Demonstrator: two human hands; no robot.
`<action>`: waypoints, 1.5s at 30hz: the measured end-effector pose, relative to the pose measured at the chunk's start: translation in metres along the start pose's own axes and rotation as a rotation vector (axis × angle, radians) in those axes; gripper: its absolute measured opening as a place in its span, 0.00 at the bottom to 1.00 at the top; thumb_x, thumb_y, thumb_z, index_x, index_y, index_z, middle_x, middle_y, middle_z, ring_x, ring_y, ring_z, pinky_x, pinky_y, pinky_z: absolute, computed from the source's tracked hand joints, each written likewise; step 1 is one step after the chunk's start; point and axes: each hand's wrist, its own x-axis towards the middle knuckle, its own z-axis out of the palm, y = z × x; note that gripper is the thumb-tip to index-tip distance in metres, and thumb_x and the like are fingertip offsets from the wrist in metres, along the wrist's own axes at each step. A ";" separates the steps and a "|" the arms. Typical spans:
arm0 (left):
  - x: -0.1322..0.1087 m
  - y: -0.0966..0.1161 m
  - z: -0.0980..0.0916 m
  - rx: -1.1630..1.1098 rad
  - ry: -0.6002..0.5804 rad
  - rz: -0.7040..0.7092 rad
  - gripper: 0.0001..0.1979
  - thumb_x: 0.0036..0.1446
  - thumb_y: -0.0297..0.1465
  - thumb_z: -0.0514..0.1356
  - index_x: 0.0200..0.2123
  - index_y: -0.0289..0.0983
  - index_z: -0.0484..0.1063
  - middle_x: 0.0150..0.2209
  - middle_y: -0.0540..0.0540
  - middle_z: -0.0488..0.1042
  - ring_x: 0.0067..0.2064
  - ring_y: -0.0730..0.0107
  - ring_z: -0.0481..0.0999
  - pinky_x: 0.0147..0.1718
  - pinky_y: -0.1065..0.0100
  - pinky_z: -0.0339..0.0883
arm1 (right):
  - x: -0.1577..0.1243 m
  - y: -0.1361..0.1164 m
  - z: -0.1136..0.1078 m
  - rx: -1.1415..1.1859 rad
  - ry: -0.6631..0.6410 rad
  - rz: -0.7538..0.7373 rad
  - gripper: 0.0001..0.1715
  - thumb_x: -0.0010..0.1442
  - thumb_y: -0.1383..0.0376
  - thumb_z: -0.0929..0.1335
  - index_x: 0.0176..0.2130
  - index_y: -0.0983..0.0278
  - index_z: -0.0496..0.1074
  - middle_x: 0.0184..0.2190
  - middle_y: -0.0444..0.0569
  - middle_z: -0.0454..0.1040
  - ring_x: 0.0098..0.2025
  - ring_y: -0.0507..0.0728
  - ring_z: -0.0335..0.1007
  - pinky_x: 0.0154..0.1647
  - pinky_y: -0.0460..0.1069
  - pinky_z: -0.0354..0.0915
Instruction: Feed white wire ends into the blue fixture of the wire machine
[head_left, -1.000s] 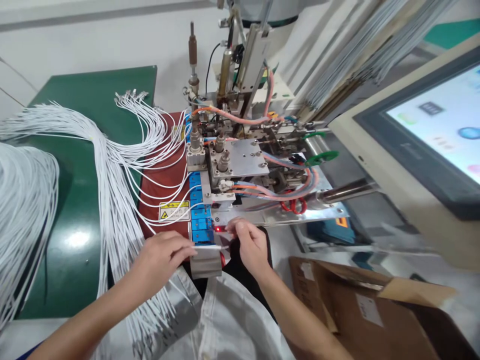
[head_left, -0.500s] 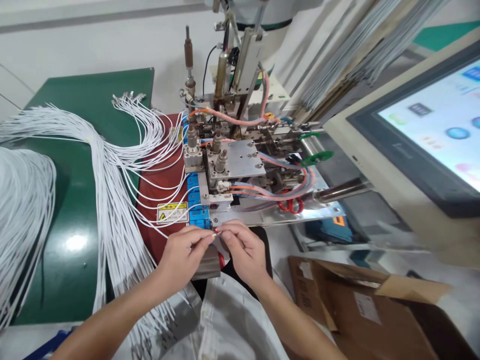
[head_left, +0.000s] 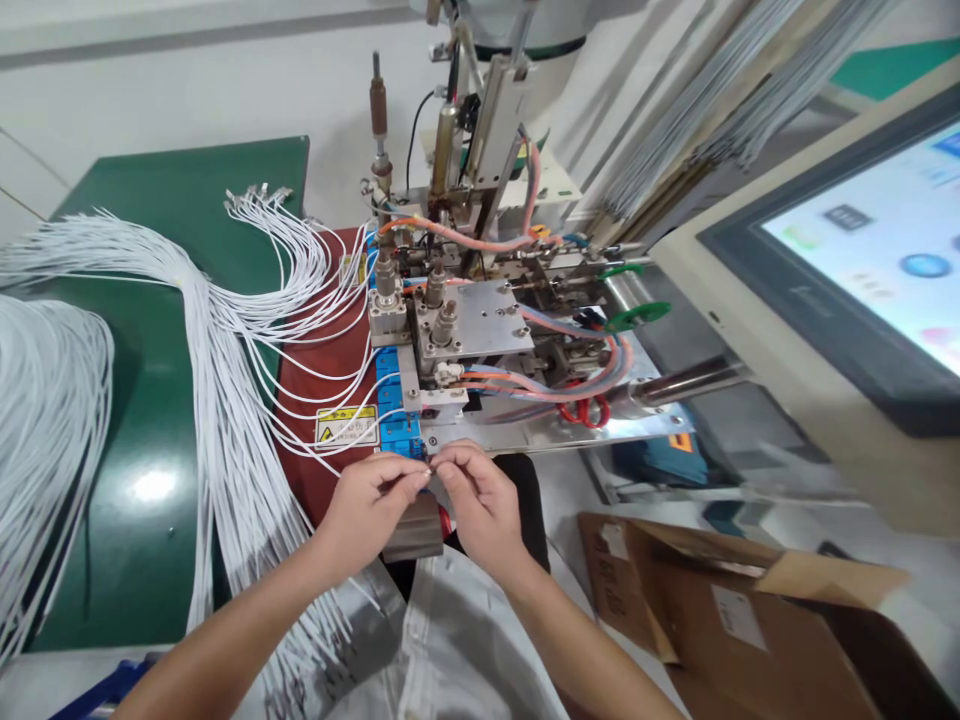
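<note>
In front of the machine's near edge, my left hand [head_left: 367, 508] is closed in a pinch on the end of a white cable [head_left: 322, 462], which runs in from the left. My right hand [head_left: 484, 510] meets it fingertip to fingertip and pinches the cable's tip. That tip is small and mostly covered by my fingers. Just beyond my hands is a row of blue clamp blocks [head_left: 397, 437], with white cables leading into it. A large bundle of white cables [head_left: 217, 400] lies to the left.
A metal wire machine [head_left: 480, 320] with orange hoses stands ahead, carrying a wire spool [head_left: 634, 300]. The green table [head_left: 142, 560] holds another cable coil [head_left: 52, 430]. A touchscreen monitor [head_left: 810, 290] juts in from the right, above an open cardboard box [head_left: 697, 590].
My right hand has shifted slightly left, closer to the left fingertips. The red and white bit seen between my fingers earlier is now mostly covered.
</note>
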 end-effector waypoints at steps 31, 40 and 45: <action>-0.005 -0.020 0.018 -0.159 0.219 -0.121 0.06 0.52 0.31 0.57 0.28 0.35 0.72 0.28 0.48 0.73 0.31 0.71 0.73 0.32 0.71 0.68 | -0.003 0.000 0.019 -0.197 0.158 -0.098 0.06 0.53 0.70 0.63 0.26 0.62 0.66 0.24 0.45 0.68 0.28 0.53 0.65 0.30 0.48 0.63; -0.004 -0.013 0.005 -0.124 0.032 -0.107 0.06 0.52 0.30 0.56 0.28 0.35 0.72 0.26 0.49 0.71 0.27 0.73 0.70 0.29 0.73 0.66 | 0.016 -0.007 -0.010 -0.278 -0.158 -0.247 0.06 0.53 0.70 0.64 0.25 0.62 0.66 0.23 0.45 0.68 0.27 0.53 0.65 0.30 0.48 0.63; -0.002 -0.009 -0.003 -0.025 -0.149 -0.078 0.06 0.49 0.26 0.56 0.23 0.35 0.71 0.22 0.51 0.68 0.24 0.76 0.67 0.23 0.76 0.62 | 0.025 -0.015 -0.023 -0.348 -0.492 -0.260 0.06 0.53 0.71 0.64 0.26 0.62 0.67 0.24 0.45 0.67 0.28 0.53 0.64 0.30 0.48 0.61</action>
